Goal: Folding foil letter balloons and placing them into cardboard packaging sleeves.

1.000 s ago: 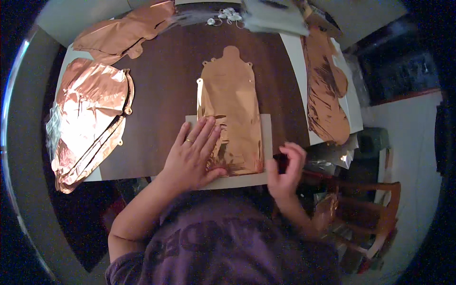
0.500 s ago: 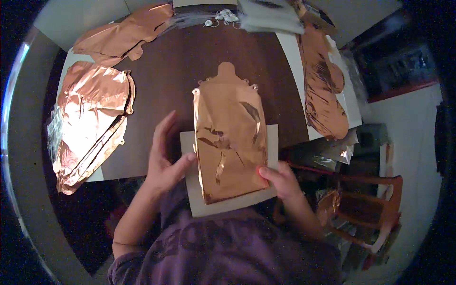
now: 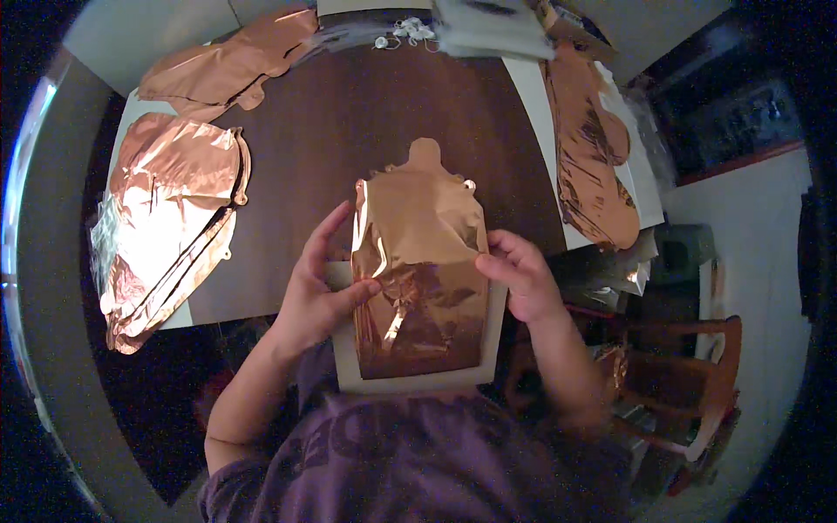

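Dim room, dark brown worktop [image 3: 296, 157] curved by the lens across the middle of the frame. Copper-coloured foil sheets [image 3: 174, 209] are heaped at the left, glare-whitened; another foil batch [image 3: 231, 65] is laid at the upper left, and a long crumpled foil bundle [image 3: 588, 157] at the right. Small white coils [image 3: 414, 32] are seen at the top centre, and a wooden chair [image 3: 689, 327] at the lower right.

Just below centre, a folded foil piece [image 3: 427, 227] is set over a pale card [image 3: 349, 362], its rounded tab pointed up the frame, small eyelet lugs by its upper corners. Card bared along both sides and the bottom; its lower edge is brought close to the torso.

Left hand [image 3: 323, 296]: thumb laid on the foil's left margin, index finger spread away, the other fingers partly hidden; whether the margin is gripped cannot be told. Right hand [image 3: 527, 279]: fingers curled nearly closed, the right edge apparently pinched beneath the thumb.

Handling, as judged: very light, limp, slick, easily creased; layers likely to slide over one another. Best held by both long edges with card and foil taken together, pressure kept broad; the thin lugs should not be pulled.
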The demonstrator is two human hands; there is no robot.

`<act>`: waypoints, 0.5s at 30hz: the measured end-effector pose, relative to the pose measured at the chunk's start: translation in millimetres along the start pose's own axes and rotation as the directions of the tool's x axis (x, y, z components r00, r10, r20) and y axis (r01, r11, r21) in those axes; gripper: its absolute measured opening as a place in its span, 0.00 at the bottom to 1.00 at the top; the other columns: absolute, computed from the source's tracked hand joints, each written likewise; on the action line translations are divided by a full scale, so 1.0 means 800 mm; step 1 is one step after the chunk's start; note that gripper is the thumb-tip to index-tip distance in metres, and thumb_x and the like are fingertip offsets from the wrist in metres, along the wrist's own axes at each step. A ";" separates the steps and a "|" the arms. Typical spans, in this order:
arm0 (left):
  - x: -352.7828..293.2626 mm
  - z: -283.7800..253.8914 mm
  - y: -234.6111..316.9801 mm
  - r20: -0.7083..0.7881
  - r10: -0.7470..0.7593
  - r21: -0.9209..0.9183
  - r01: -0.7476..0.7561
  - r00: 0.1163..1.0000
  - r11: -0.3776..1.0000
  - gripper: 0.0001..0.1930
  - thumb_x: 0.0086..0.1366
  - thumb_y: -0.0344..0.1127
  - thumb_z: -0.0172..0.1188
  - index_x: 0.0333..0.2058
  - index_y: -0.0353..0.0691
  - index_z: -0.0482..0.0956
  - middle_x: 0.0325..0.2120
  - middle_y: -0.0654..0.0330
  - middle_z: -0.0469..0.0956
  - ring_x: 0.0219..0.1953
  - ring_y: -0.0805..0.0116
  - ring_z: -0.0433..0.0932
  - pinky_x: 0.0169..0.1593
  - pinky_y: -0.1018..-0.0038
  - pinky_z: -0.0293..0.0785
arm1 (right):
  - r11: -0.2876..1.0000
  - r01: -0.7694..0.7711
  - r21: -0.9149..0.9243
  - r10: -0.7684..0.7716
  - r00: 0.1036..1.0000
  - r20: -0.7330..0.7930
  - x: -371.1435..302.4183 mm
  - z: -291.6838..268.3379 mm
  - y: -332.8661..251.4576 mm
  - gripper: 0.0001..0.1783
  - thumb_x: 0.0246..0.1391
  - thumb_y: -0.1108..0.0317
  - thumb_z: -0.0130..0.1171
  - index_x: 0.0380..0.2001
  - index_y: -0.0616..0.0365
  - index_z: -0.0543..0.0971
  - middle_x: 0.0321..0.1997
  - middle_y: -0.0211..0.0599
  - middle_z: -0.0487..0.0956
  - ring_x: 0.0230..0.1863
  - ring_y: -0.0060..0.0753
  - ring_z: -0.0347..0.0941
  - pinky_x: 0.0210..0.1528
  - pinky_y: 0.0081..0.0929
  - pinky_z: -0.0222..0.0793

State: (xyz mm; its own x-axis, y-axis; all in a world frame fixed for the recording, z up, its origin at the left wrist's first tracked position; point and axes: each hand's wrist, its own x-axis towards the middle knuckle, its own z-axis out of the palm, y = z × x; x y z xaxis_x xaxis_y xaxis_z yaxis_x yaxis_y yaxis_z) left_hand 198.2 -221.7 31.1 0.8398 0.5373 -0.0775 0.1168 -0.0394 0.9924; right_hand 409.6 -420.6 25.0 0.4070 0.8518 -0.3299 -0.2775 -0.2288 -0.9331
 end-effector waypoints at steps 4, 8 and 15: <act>-0.005 -0.004 0.005 0.003 0.064 -0.061 -0.063 0.998 0.996 0.43 0.56 0.26 0.66 0.67 0.37 0.51 0.64 0.55 0.58 0.53 0.71 0.70 0.58 0.72 0.66 | 0.997 0.026 -0.076 -0.029 0.999 -0.035 -0.003 0.018 -0.020 0.26 0.55 0.67 0.61 0.55 0.64 0.69 0.49 0.37 0.78 0.46 0.25 0.74 0.52 0.25 0.69; -0.015 -0.004 0.009 -0.013 0.034 -0.202 -0.036 0.999 0.979 0.37 0.60 0.25 0.62 0.66 0.36 0.54 0.64 0.55 0.60 0.52 0.72 0.70 0.58 0.73 0.66 | 0.988 0.134 -0.074 -0.143 0.981 -0.134 -0.015 0.032 -0.022 0.29 0.55 0.72 0.61 0.60 0.63 0.67 0.51 0.36 0.78 0.44 0.24 0.76 0.50 0.22 0.70; -0.032 -0.014 0.041 0.069 -0.093 0.024 0.091 0.993 0.996 0.18 0.61 0.26 0.62 0.51 0.35 0.75 0.45 0.58 0.79 0.47 0.74 0.76 0.50 0.76 0.72 | 0.925 0.157 -0.346 -0.187 0.981 -0.055 -0.042 0.023 -0.037 0.18 0.56 0.72 0.61 0.50 0.62 0.77 0.45 0.35 0.82 0.41 0.22 0.78 0.46 0.22 0.73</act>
State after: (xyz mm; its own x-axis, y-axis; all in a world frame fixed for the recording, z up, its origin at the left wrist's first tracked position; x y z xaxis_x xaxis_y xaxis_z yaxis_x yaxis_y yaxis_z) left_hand 174.7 -227.1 66.5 0.8598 0.4795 -0.1758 0.2056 -0.0100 0.9786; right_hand 388.3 -434.0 66.4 0.4986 0.8525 -0.1572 0.1081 -0.2411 -0.9645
